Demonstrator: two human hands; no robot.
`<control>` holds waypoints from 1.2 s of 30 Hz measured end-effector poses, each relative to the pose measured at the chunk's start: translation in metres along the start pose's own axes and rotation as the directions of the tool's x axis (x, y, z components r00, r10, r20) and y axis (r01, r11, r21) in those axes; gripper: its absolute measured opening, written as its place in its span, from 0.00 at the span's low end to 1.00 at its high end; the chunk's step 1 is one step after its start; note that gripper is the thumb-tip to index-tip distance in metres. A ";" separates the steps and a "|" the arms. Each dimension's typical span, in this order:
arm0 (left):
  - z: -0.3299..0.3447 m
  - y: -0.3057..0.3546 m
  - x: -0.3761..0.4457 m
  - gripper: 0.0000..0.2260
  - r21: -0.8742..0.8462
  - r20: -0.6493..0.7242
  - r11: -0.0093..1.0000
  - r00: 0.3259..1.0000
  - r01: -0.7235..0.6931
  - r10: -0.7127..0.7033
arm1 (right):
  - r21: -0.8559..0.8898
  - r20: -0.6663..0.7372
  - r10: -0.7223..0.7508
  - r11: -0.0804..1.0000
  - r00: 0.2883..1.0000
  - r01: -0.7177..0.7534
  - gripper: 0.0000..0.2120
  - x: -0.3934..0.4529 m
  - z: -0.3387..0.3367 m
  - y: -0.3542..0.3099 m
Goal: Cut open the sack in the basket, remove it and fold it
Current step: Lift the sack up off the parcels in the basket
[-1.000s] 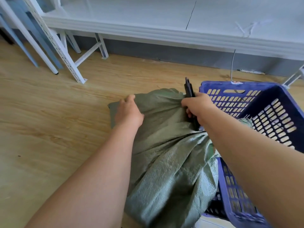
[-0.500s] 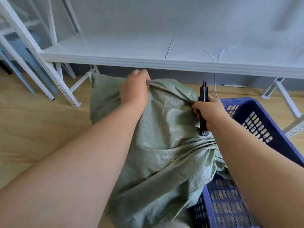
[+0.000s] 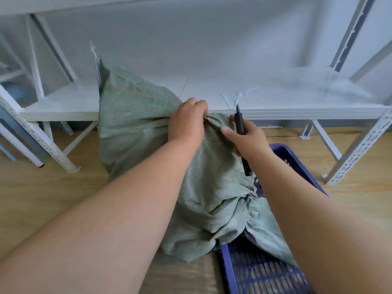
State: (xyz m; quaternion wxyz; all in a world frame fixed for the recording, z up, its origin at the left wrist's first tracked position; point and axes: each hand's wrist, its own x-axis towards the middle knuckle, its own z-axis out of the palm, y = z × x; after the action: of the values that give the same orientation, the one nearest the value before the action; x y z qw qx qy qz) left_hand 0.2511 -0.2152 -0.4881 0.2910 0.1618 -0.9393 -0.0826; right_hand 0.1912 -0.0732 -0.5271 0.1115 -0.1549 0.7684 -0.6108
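Note:
A green woven sack (image 3: 135, 128) is lifted up in front of me, its lower end still trailing into the blue plastic basket (image 3: 261, 272) at the bottom right. My left hand (image 3: 188, 122) grips a bunched fold at the sack's top edge. My right hand (image 3: 246, 136) holds a black cutter (image 3: 240, 126) upright in its curled fingers, and its thumb presses the sack's edge right beside the left hand. The sack's left corner stands up with a stitched seam showing.
A low white shelf board (image 3: 275, 100) on a white perforated metal rack runs across behind the sack, with loose white strings (image 3: 235, 96) on it. Rack legs (image 3: 61, 160) stand at left and right on the wooden floor (image 3: 42, 198).
Both hands have raised the sack higher out of the basket and come closer together. My left hand moved right along the top edge; the view tilted upward.

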 end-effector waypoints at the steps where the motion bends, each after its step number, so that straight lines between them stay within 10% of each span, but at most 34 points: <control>1: 0.000 0.002 0.002 0.12 -0.017 0.009 1.000 1.000 -0.002 0.002 | -0.109 0.017 -0.033 0.993 0.999 0.035 0.17 0.001 0.003 0.002; 6: -0.011 0.014 0.005 0.07 -0.110 0.194 0.990 0.975 -0.086 0.106 | -0.115 -0.212 0.057 0.990 0.976 -0.082 0.13 0.012 0.001 0.024; 9: -0.028 -0.005 0.015 0.12 -0.023 -0.009 0.992 0.992 -0.124 0.123 | 0.030 -0.269 0.208 0.978 0.941 -0.208 0.12 0.015 -0.011 0.043; 12: -0.044 -0.044 0.033 0.20 0.119 -0.264 0.965 0.944 0.234 -0.197 | 0.141 -0.285 0.317 0.947 0.904 -0.288 0.14 0.014 -0.026 0.053; 16: -0.052 -0.049 0.046 0.36 -0.084 0.099 0.753 0.758 0.652 -0.645 | 0.158 -0.320 0.388 0.921 0.864 -0.356 0.12 0.012 -0.034 0.056; 22: -0.052 -0.014 0.059 0.36 0.008 0.254 0.874 0.844 0.486 -0.472 | -0.078 -0.492 0.095 0.985 0.865 -0.153 0.15 0.003 -0.026 0.004; 28: -0.053 0.013 0.079 0.35 -0.042 0.262 0.896 0.870 0.442 -0.417 | -0.275 -0.161 -0.289 0.932 0.944 0.238 0.15 -0.009 0.005 -0.056; 33: -0.050 -0.013 0.070 0.23 -0.364 0.217 0.824 0.900 0.434 -0.378 | -0.574 -0.183 -0.212 0.816 0.960 0.071 0.17 0.008 -0.006 -0.044; 36: -0.057 -0.028 0.058 0.21 -0.139 0.290 0.861 0.851 0.490 -0.438 | -0.518 -0.229 -0.149 0.855 0.962 0.009 0.18 0.013 -0.019 -0.040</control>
State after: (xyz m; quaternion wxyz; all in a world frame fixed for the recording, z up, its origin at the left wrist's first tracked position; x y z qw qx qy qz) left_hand 0.2456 -0.2652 -0.4186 0.1578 0.3419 -0.8869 -0.2676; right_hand 0.1761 -0.0693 -0.4839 -0.0613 -0.1288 0.9038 -0.4036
